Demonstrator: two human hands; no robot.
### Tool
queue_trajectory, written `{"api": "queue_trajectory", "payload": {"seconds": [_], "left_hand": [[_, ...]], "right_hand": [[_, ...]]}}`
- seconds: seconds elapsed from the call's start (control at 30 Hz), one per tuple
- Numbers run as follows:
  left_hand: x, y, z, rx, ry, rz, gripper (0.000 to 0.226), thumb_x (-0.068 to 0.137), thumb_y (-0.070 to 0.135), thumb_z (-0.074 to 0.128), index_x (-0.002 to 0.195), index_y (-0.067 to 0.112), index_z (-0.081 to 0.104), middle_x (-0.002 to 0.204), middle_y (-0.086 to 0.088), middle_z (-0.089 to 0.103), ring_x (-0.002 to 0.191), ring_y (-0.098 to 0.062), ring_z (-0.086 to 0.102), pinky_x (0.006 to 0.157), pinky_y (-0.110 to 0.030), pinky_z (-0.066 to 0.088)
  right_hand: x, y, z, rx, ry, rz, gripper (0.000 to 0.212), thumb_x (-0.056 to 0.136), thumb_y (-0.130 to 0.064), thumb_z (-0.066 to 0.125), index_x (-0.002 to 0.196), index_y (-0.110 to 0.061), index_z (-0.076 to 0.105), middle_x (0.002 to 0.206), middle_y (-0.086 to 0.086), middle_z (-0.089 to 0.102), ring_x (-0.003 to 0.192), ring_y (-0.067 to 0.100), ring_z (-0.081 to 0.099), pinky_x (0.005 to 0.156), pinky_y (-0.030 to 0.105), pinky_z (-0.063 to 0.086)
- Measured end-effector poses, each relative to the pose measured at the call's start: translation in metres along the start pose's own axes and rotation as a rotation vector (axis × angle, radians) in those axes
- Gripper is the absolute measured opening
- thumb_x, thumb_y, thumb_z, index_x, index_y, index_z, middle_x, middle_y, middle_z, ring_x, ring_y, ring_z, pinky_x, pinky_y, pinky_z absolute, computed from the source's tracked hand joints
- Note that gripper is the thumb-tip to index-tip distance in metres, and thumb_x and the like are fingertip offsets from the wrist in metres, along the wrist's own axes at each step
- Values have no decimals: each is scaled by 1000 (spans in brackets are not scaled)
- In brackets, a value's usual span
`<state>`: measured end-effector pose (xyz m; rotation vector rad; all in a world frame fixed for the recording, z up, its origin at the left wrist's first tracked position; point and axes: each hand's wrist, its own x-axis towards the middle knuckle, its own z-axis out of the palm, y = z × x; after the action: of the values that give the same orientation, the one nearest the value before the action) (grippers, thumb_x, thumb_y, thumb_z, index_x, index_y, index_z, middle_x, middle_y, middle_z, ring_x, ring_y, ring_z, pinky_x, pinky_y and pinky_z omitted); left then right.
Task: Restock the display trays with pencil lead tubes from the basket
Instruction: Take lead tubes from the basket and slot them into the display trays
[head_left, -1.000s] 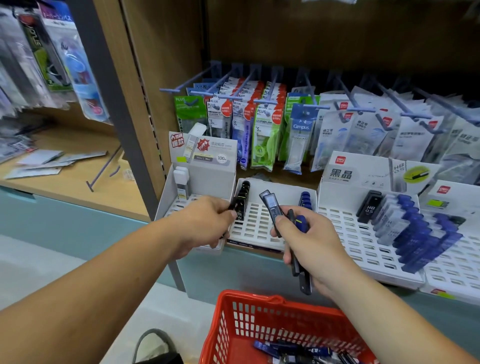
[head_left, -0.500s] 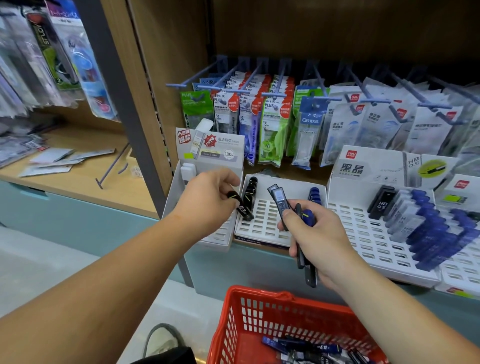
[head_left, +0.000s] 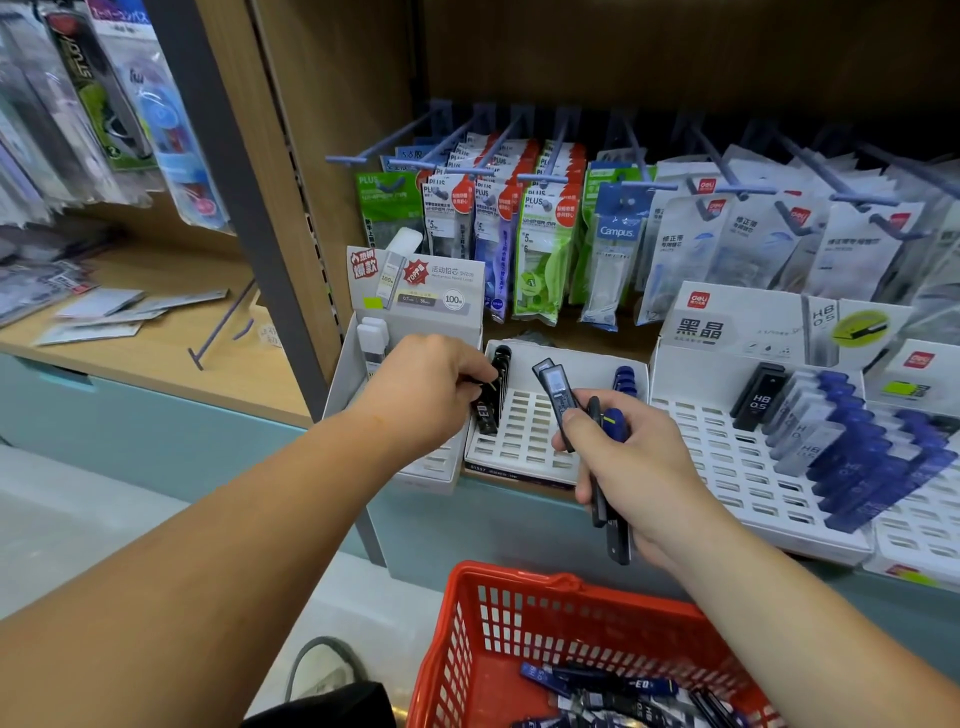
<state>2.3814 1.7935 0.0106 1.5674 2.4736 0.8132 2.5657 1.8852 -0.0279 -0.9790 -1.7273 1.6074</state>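
Pencil lead tubes (head_left: 597, 686) loose in the red basket (head_left: 498, 613) at the near edge, others lined up in the right tray (head_left: 727, 467). Left hand (head_left: 431, 387) curled, pinching a black tube (head_left: 487, 413) at the near end of the black row on the left of the middle tray (head_left: 524, 436). Right hand (head_left: 634, 467) closed round a bundle of tubes (head_left: 558, 395), dark and blue, over the tray's near edge.

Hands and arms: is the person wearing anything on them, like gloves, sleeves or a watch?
No. The left hand and the right hand are both bare, with no gloves. No ring shows on the fingers that can be seen. Neither wrist has a watch or a bracelet. The left arm and the right arm are bare too, with no sleeve in view.
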Motion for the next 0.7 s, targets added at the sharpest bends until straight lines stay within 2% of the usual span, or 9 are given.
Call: {"api": "queue_trajectory", "payload": {"seconds": [0.07, 0.1, 0.23, 0.37, 0.57, 0.63, 0.7], "left_hand": [[2, 2, -1, 19, 8, 23, 32, 95, 6, 67, 123, 19, 74, 113, -1, 77, 104, -20, 69, 96, -31, 54], [2, 3, 0, 8, 19, 28, 33, 93, 5, 68, 123, 19, 72, 109, 0, 77, 100, -19, 69, 93, -33, 56], [2, 6, 6, -50, 34, 19, 24, 94, 6, 69, 113, 18, 76, 96, 7, 72, 90, -8, 65, 79, -10, 47], [3, 4, 2, -68, 24, 1, 23, 95, 6, 69, 112, 17, 78, 104, 1, 77, 96, -13, 69, 90, -21, 51], [2, 2, 11, -213, 38, -63, 20, 91, 6, 74, 106, 19, 80, 97, 4, 78, 91, -10, 72, 91, -25, 57], [2, 2, 12, -219, 25, -56, 20, 91, 5, 74, 104, 20, 79, 96, 5, 77, 91, -9, 72, 90, -24, 57], [4, 1, 11, -193, 3, -40, 19, 91, 5, 74, 103, 20, 79, 94, 7, 77, 89, -7, 71, 85, -17, 54]], "right_hand": [[0, 0, 0, -1, -2, 1, 15, 102, -25, 60, 113, -27, 69, 87, 1, 75, 46, 18, 52, 53, 29, 47], [0, 0, 0, 0, -2, 2, 15, 102, -26, 60, 113, -28, 69, 87, 1, 75, 46, 18, 53, 53, 29, 47], [0, -2, -1, -1, -8, -8, 16, 101, -27, 61, 115, -28, 68, 87, 0, 76, 47, 18, 53, 57, 32, 48], [-1, -3, -3, 21, -33, -11, 15, 102, -27, 60, 115, -28, 69, 87, 3, 75, 48, 20, 52, 54, 31, 47], [-5, -8, -9, 80, -94, -4, 15, 103, -22, 60, 111, -27, 71, 87, 7, 74, 47, 20, 48, 47, 28, 43], [-6, -8, -11, 83, -91, -4, 14, 103, -22, 60, 111, -26, 71, 88, 9, 75, 47, 19, 48, 48, 28, 43], [-6, -8, -15, 90, -90, -3, 14, 103, -21, 60, 112, -25, 70, 89, 10, 74, 46, 19, 47, 48, 28, 42]]}}
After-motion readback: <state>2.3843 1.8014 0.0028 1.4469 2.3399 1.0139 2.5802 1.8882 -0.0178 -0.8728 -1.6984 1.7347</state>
